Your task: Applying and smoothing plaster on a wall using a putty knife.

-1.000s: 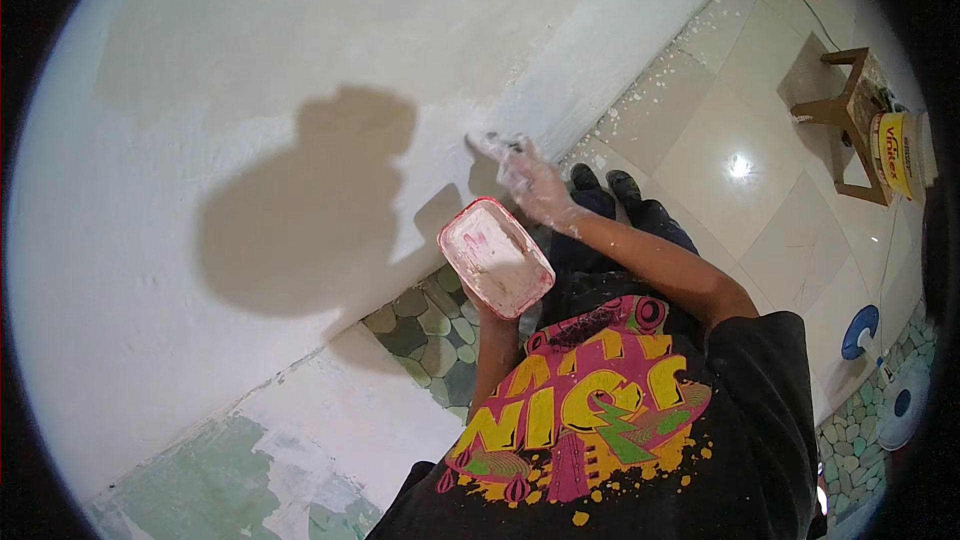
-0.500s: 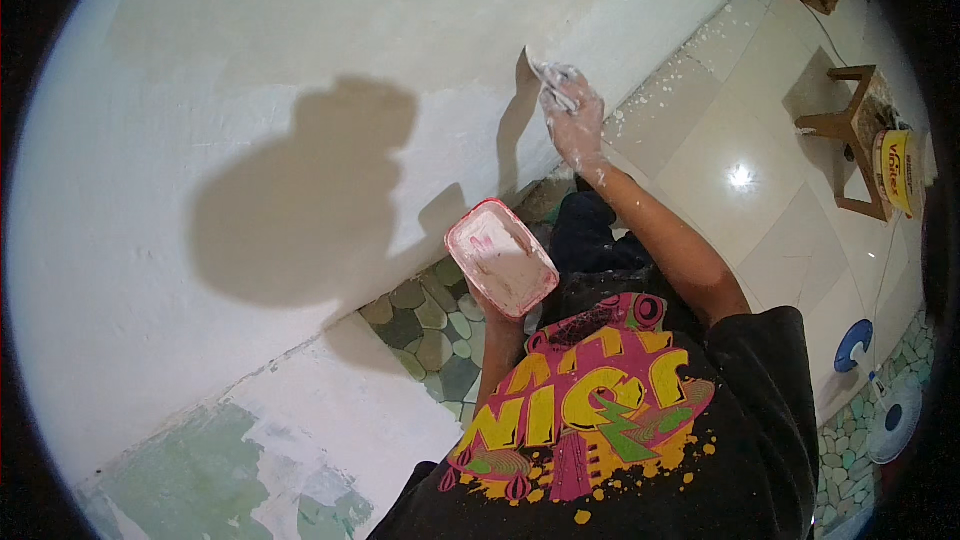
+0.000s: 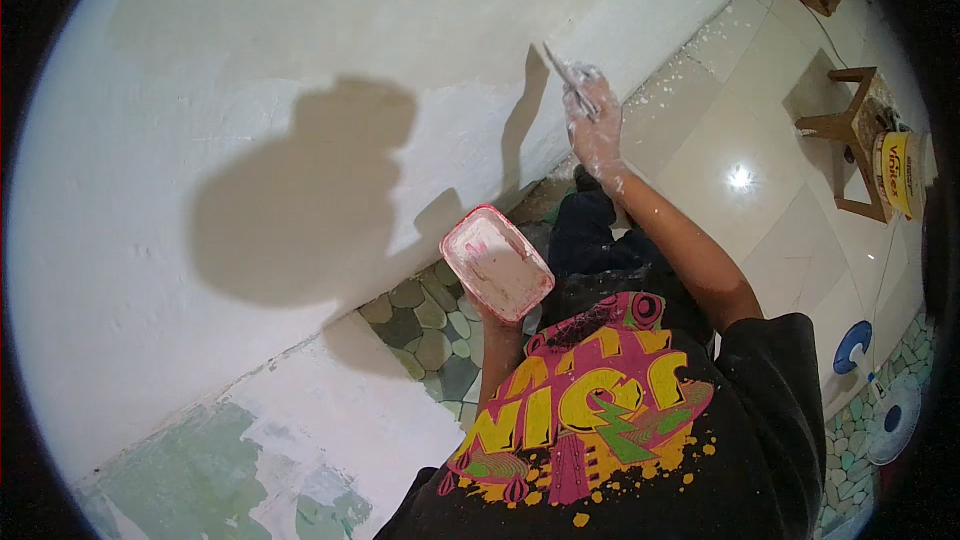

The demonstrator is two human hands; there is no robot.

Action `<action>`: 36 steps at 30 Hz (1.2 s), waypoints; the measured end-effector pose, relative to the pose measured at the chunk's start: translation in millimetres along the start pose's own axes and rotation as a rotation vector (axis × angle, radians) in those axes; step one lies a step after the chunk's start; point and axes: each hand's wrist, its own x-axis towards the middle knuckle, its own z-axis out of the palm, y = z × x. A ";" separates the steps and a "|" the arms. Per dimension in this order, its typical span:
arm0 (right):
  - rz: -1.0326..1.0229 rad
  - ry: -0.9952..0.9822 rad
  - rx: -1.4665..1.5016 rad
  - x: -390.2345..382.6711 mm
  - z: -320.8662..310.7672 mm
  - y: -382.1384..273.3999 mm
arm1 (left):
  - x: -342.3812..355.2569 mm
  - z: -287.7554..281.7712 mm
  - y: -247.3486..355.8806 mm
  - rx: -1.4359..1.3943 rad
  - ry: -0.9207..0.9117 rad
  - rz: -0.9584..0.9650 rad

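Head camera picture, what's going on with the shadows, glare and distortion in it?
In the head view, a hard head-and-shoulders shadow falls on the white wall, a thinner arm shadow beside the right hand holding a putty knife; a lamp glare spot shines on the floor tiles; fisheye bends the edges, with black corners.

Bright, hard light comes from behind the person, throwing a dark, sharp-edged shadow of head and shoulders on the white plastered wall (image 3: 250, 90), left of the putty-smeared right hand (image 3: 595, 125). A small glare spot burns on the glossy cream floor tiles (image 3: 740, 178) just right of that hand. Fisheye bending curves the wall's edges; black vignette rings the frame. Focus is fairly sharp.
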 end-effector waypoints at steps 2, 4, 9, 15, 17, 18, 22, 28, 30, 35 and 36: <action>-0.246 0.012 -0.167 11.5 -1.2 -9.9 | 0.1 1.0 0.1 -0.016 -0.025 -0.003; -0.217 -0.020 -0.130 14.7 5.1 -8.3 | -0.2 2.4 -1.3 0.010 -0.025 -0.014; -0.183 -0.023 -0.144 -0.8 22.3 -3.5 | 2.3 5.8 -3.1 0.077 0.065 0.037; -0.199 -0.331 -0.207 -38.6 30.5 -3.8 | 4.7 -26.5 9.7 0.100 0.037 -0.013; -0.174 -0.336 -0.176 -33.7 23.9 -5.7 | 7.3 -22.2 8.9 0.096 0.040 -0.030; -0.148 -0.346 -0.143 -31.7 20.1 -5.3 | 8.2 -20.4 8.3 0.111 0.038 -0.010; -0.216 -0.261 -0.214 -22.5 -4.6 3.6 | 11.5 -4.1 2.6 0.047 0.018 -0.002; -0.104 -0.050 -0.244 10.5 -21.9 17.3 | 11.4 -13.7 3.8 0.088 0.057 -0.002; -0.146 0.036 -0.204 26.6 -19.4 12.1 | 10.2 -13.0 3.7 0.073 0.063 -0.008; -0.132 0.134 -0.088 41.7 1.4 7.9 | 8.1 -9.5 3.2 0.078 0.099 0.029; -0.090 0.170 0.033 40.1 9.3 14.6 | 9.8 -9.3 3.5 0.116 0.057 0.029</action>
